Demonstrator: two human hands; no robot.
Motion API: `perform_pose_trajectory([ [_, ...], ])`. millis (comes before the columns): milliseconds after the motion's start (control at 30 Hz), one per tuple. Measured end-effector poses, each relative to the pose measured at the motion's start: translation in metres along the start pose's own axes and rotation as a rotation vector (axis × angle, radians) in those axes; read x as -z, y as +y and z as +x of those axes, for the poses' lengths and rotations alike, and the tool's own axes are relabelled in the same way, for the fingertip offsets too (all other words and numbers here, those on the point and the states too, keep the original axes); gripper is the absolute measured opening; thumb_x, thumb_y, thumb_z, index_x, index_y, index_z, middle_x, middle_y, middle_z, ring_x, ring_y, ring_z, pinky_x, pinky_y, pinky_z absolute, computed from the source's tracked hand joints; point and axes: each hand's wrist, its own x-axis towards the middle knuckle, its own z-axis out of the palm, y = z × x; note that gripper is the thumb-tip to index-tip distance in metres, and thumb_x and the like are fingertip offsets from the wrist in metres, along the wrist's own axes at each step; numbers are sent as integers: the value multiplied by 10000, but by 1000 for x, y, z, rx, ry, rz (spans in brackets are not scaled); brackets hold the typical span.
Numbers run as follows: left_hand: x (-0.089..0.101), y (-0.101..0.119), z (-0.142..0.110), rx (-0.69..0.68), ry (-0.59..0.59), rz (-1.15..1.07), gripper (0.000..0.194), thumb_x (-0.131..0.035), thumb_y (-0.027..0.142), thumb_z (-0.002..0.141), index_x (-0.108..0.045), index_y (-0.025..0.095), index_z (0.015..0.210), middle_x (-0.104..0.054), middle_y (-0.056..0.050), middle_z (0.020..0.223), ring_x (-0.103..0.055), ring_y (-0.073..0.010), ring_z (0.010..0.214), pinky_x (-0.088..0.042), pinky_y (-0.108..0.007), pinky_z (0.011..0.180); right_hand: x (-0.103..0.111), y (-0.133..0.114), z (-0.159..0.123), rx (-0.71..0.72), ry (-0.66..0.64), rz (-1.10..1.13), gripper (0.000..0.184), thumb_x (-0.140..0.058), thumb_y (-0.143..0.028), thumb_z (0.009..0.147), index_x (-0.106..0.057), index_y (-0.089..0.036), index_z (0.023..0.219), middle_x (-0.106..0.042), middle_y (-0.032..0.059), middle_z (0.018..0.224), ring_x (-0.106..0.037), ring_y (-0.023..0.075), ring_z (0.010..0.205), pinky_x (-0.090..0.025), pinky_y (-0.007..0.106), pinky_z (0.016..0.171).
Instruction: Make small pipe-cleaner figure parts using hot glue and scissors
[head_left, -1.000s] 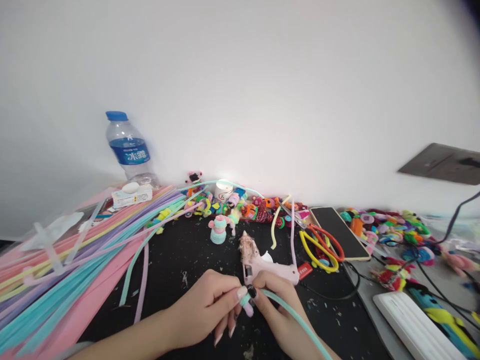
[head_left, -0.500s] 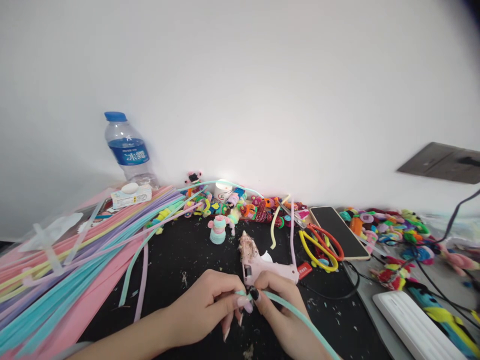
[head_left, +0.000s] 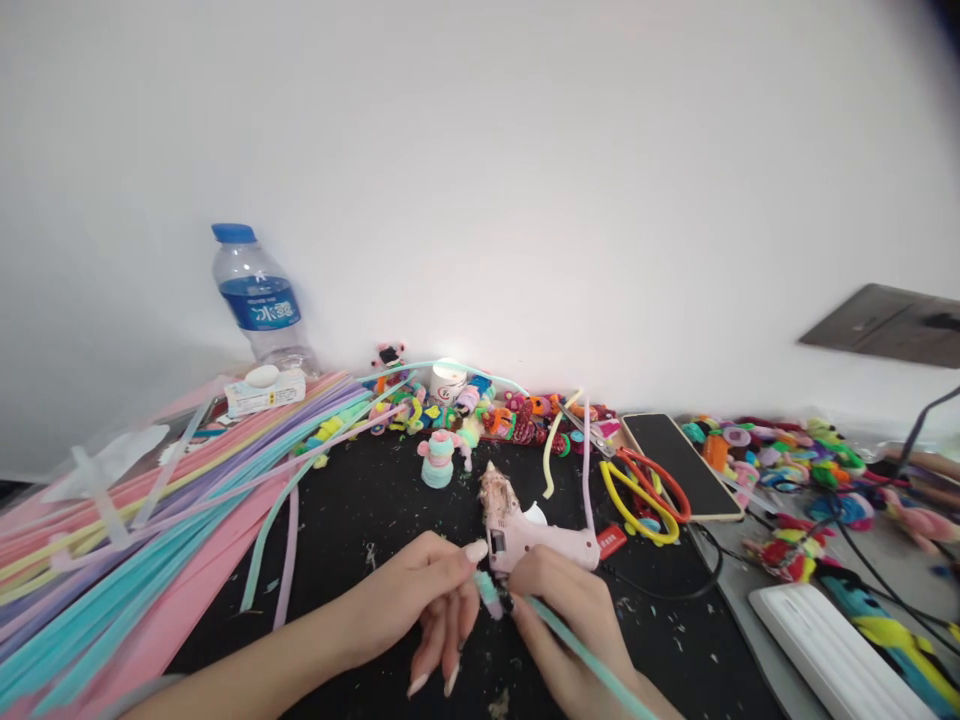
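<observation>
My right hand (head_left: 566, 620) pinches a mint-green pipe cleaner (head_left: 592, 652) between thumb and index finger. The pipe cleaner's long end trails down across the palm side toward the bottom edge. At its other end is a small wound mint piece with a lilac tip (head_left: 491, 598), between my two hands. My left hand (head_left: 431, 605) is beside that piece, thumb raised and fingers spread, holding nothing I can see. Just beyond my hands lies a pale pink glue gun (head_left: 532, 535). A small mint-and-pink pipe-cleaner figure (head_left: 437, 462) stands behind it, to the left.
Bundled pastel pipe cleaners (head_left: 187, 520) spread over the left side. A water bottle (head_left: 262, 305) leans at the wall. Scissors with yellow and red handles (head_left: 637, 500), a phone (head_left: 682, 465), a white power strip (head_left: 832, 640), cables and several colourful figures (head_left: 780, 455) lie on the right.
My left hand has let go of the wound piece and moved slightly left, its thumb lifting and fingers spreading. My right hand still pinches the pipe cleaner.
</observation>
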Motion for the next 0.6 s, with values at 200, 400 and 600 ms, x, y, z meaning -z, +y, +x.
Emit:
perform_pose_trajectory([
  [200, -6, 0, -1, 71, 87, 118, 575, -519, 624, 721, -460, 138, 420, -509, -12, 330, -382, -62, 194, -199, -139, 193, 1, -5, 1, 167, -101, -138, 201, -442, -88, 827, -619, -160, 766, -583, 56, 649, -514, 144, 556, -416, 243, 523],
  [400, -8, -4, -3, 1, 124, 194, 508, -475, 597, 775, -465, 141, 550, -538, 3, 400, -432, -63, 247, -269, -130, 249, -1, -1, 0, 27, -37, 27, 178, -452, -121, 841, -556, -164, 702, -546, 28, 630, -504, 131, 575, -396, 228, 546],
  [600, -8, -3, -4, -106, 141, 314, 468, -414, 533, 846, -448, 145, 586, -530, 16, 424, -432, -52, 268, -296, -124, 282, -5, 2, -3, -171, -17, 58, 212, -474, -205, 868, -544, -168, 672, -545, 8, 620, -509, 128, 581, -387, 235, 578],
])
